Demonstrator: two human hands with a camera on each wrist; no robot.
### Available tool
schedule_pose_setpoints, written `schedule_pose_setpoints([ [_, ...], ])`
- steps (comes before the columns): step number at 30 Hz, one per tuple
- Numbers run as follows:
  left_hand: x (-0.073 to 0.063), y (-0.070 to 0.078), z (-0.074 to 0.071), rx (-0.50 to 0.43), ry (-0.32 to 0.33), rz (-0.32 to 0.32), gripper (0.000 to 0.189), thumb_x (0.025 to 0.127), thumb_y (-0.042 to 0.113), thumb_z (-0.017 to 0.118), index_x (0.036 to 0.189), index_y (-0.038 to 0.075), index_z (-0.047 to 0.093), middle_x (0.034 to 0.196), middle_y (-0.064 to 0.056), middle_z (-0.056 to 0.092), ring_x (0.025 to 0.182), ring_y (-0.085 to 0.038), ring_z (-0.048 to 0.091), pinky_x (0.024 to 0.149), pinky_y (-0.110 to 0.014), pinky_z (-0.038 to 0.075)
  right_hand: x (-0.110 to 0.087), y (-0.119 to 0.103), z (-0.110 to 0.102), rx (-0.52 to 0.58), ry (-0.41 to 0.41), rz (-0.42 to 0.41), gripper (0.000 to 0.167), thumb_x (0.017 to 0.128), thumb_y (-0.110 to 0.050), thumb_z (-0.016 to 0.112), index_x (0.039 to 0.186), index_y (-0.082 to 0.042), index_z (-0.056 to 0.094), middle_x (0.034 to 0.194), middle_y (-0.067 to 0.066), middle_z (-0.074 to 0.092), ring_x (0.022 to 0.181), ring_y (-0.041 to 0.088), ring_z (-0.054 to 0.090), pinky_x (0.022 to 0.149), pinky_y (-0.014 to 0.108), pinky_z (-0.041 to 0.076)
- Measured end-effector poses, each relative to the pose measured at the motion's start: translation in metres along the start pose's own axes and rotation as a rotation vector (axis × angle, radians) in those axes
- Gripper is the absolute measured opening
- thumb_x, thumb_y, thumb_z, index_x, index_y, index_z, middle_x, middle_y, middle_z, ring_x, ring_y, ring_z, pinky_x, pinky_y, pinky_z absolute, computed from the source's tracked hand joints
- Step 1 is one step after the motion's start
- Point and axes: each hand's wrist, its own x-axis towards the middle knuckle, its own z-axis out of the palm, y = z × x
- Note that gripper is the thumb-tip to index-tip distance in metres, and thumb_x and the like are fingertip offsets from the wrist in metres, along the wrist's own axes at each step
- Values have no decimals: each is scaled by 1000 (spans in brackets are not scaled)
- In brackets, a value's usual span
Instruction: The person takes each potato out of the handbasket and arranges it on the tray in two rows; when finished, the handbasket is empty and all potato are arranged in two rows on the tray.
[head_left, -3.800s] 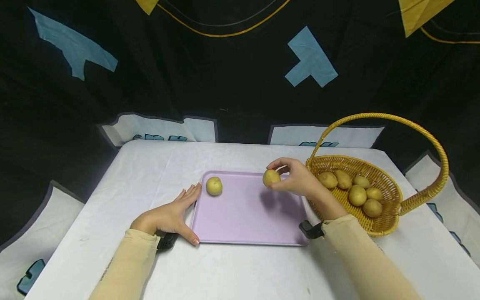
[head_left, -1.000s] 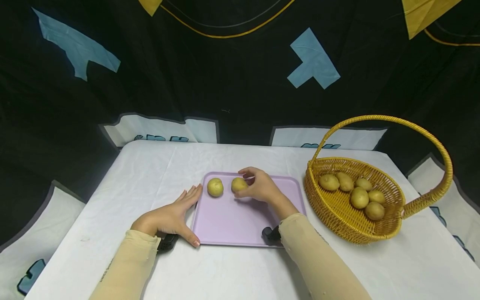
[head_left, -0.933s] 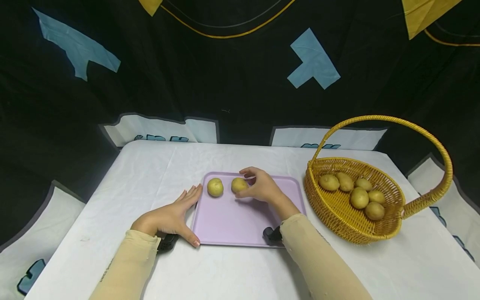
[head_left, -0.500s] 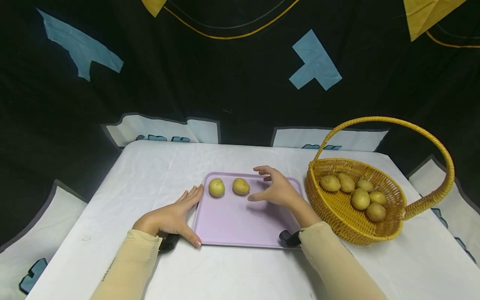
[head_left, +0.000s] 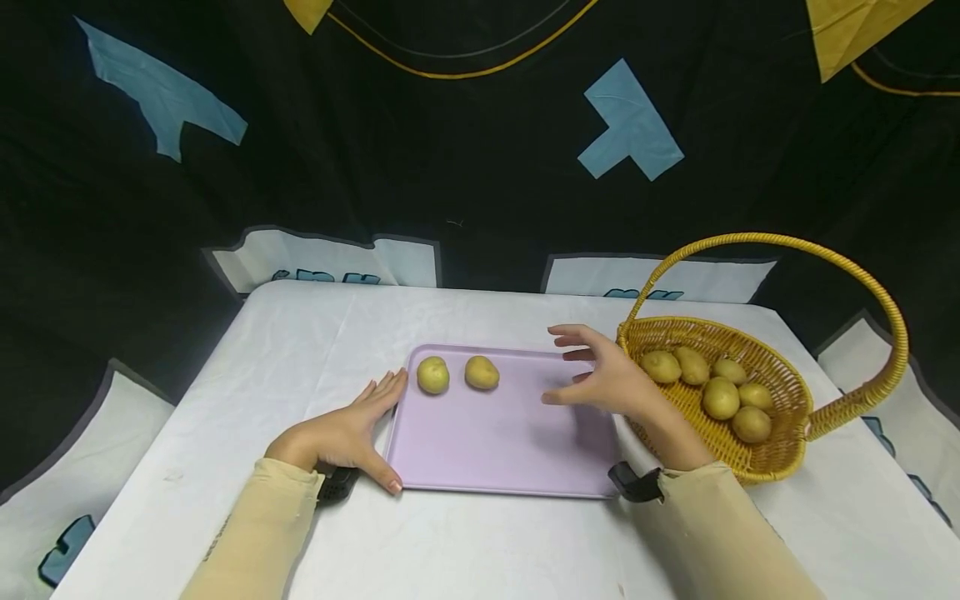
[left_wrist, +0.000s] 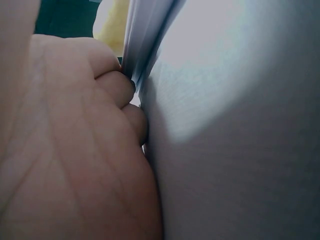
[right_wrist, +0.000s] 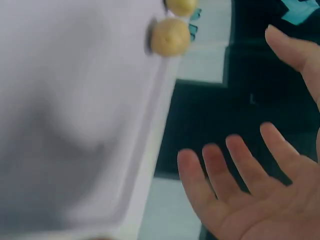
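Two potatoes lie side by side near the back left of a lilac tray: a rounder potato [head_left: 432,376] at the corner and a longer potato [head_left: 482,372] to its right. My left hand [head_left: 347,435] rests flat on the table with spread fingers touching the left edge of the tray [head_left: 480,458]. Above the tray's right side hangs my right hand [head_left: 603,375], fingers apart and holding nothing. In the right wrist view its spread fingers [right_wrist: 240,165] show clearly, apart from both potatoes. Several more potatoes [head_left: 721,398] lie in a wicker basket.
The yellow wicker basket [head_left: 678,454] stands right of the tray, its tall arched handle [head_left: 780,239] rising over it. A white cloth covers the table [head_left: 450,550]. Behind hangs a dark printed curtain [head_left: 420,167].
My right hand carried a potato left across the tray, set it beside the first one and let go. It has since drawn back right toward the basket. My left hand stays put.
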Motion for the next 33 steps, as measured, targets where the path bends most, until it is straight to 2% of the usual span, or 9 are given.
schedule_pose_setpoints([
  [5, 0, 0, 0, -1, -3, -1, 154, 52, 47, 99, 161, 5, 0, 166, -20, -7, 149, -45, -11, 117, -63, 1, -12, 2, -29, 0, -81, -29, 82, 70, -12, 93, 142, -8, 53, 138, 16, 55, 122, 37, 56, 92, 42, 55],
  [11, 0, -1, 1, -7, -1, 2, 154, 51, 46, 99, 161, 4, 0, 166, -20, -7, 149, -44, -11, 117, -63, 1, -25, 4, -63, 23, -199, -46, 72, 72, -10, 92, 135, -6, 58, 136, 13, 56, 116, 31, 59, 92, 43, 55],
  [14, 0, -2, 1, -9, -1, -2, 154, 51, 46, 99, 161, 4, 0, 166, -20, -7, 149, -45, -11, 117, -63, 1, -28, 6, -80, 27, -231, -27, 67, 74, -9, 90, 134, -6, 59, 135, 13, 58, 117, 33, 59, 93, 40, 55],
  [19, 1, -4, 1, -3, 4, 8, 154, 52, 47, 99, 161, 4, 0, 166, -20, -6, 149, -44, -11, 117, -63, 1, -33, 12, -110, -3, -258, 11, 65, 79, -8, 85, 136, -1, 56, 138, 20, 55, 121, 36, 56, 92, 33, 55],
  [24, 1, -4, 1, -5, 4, 7, 154, 51, 47, 99, 161, 5, 0, 166, -19, -6, 149, -43, -11, 117, -63, 1, -33, 22, -128, -51, -279, 66, 65, 82, -10, 83, 139, 0, 54, 144, 19, 51, 123, 39, 55, 93, 31, 54],
  [27, 1, -3, 1, -11, 0, 7, 154, 52, 47, 99, 161, 5, 0, 166, -19, -7, 149, -43, -12, 117, -63, 0, -33, 29, -134, -67, -280, 97, 64, 83, -10, 83, 139, 1, 54, 145, 21, 49, 125, 41, 53, 96, 35, 53],
  [33, 1, -2, 0, -7, 1, 6, 154, 51, 47, 99, 161, 5, 0, 166, -19, -7, 149, -44, -11, 117, -63, 1, -31, 41, -141, -133, -247, 152, 64, 83, -14, 83, 139, 0, 55, 145, 21, 50, 130, 43, 49, 105, 57, 43],
])
